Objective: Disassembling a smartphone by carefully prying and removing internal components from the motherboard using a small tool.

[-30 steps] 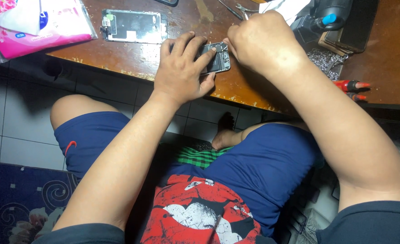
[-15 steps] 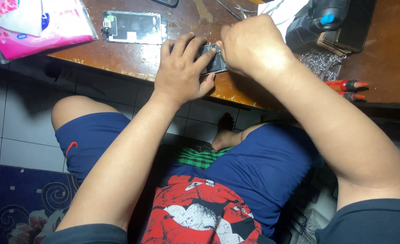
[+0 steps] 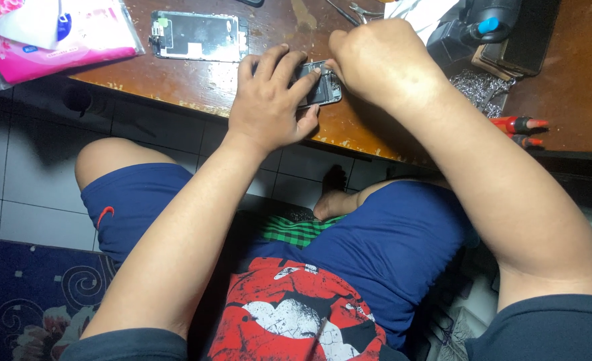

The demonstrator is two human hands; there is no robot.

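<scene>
The person sits at a worn wooden table with both hands on a small opened phone body that lies near the table's front edge. The left hand rests flat over the phone's left part, fingers spread and pressing down on it, the thumb curled along its lower side, so that only the right end of the device shows. The right hand is bunched into a loose fist just beside it, its fingertips pinched together at the phone's upper right corner; whether they hold a tool cannot be told, as the knuckles hide the tips.

To the left on the table lies a separated phone screen panel, well apart from the hands. Further left sits a pink tissue pack in clear wrapping. Right of the right forearm, at the table's edge, lie red-handled screwdrivers, and behind them a black tool with a blue button and a crumpled piece of foil.
</scene>
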